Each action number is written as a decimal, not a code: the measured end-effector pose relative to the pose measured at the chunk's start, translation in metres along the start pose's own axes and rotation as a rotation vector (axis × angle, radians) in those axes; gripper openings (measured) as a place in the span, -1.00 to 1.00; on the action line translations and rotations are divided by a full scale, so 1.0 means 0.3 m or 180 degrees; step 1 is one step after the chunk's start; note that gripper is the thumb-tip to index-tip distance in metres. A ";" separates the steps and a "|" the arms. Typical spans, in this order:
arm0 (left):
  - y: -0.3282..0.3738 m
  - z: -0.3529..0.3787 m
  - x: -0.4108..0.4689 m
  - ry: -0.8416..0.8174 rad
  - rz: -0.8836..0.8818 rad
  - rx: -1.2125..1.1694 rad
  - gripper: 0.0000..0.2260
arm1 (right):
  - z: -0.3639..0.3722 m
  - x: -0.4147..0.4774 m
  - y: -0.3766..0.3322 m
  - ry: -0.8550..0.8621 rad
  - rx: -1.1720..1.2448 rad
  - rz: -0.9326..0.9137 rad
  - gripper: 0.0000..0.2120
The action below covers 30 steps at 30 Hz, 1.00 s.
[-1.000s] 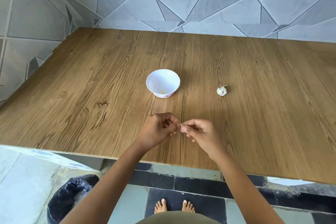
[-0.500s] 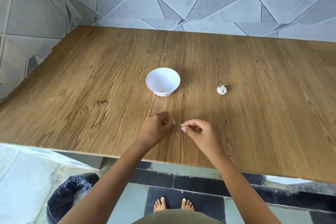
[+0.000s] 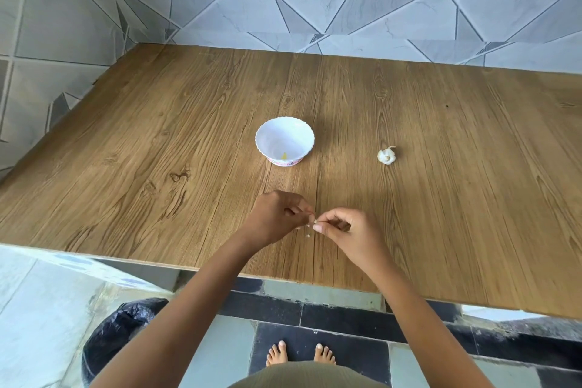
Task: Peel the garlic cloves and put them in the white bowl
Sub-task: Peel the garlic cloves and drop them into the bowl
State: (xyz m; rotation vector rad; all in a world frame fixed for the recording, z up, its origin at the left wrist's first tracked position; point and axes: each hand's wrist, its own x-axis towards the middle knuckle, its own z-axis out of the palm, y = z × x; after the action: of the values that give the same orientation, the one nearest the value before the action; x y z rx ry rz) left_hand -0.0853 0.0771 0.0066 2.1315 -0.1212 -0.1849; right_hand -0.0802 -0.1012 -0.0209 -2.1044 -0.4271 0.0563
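While both hands work low over the near part of the tabletop (image 3: 157, 167), the clove (image 3: 316, 224) sits pinched between them. The right hand (image 3: 349, 230) has its grip closed on it between thumb and forefinger. The left hand (image 3: 278, 217) has its grip closed on the other end, probably on the skin, though the piece is too small to be sure.

The likeliest slip is the clove itself. It is tiny and probably slick once bared, so a hard pull could squirt it out of either pinch. It could then roll over the near edge to the floor (image 3: 220, 340) or towards the bin (image 3: 119, 334).

Pale flecks of skin (image 3: 308, 235) show just below the fingers. The skin seems to come off in scraps, and one could cling to the clove and ride into the white bowl (image 3: 285, 127). The bowl stands well ahead of the hands with one small yellowish piece inside. It looks light, so a careless reach could nudge it. The garlic bulb (image 3: 386, 156) lies apart on the bowl's right.
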 end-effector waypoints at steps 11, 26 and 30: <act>-0.003 0.023 0.003 -0.0445 -0.0535 -0.0752 -0.80 | 0.003 0.015 -0.007 0.0581 -0.1435 -0.1506 -0.79; -0.050 0.035 0.002 0.0336 0.1199 0.0313 -0.85 | -0.052 0.028 -0.081 -0.0649 0.1987 0.1569 -0.91; -0.034 0.023 0.002 0.0343 0.1523 0.0456 -0.83 | -0.052 0.033 -0.087 -0.0847 0.2806 0.2189 -0.88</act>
State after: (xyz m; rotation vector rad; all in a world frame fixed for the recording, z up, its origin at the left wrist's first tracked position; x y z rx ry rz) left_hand -0.0857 0.0766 -0.0059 2.1814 -0.5871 0.2256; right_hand -0.0749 -0.0981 0.0105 -1.2735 0.1829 0.7831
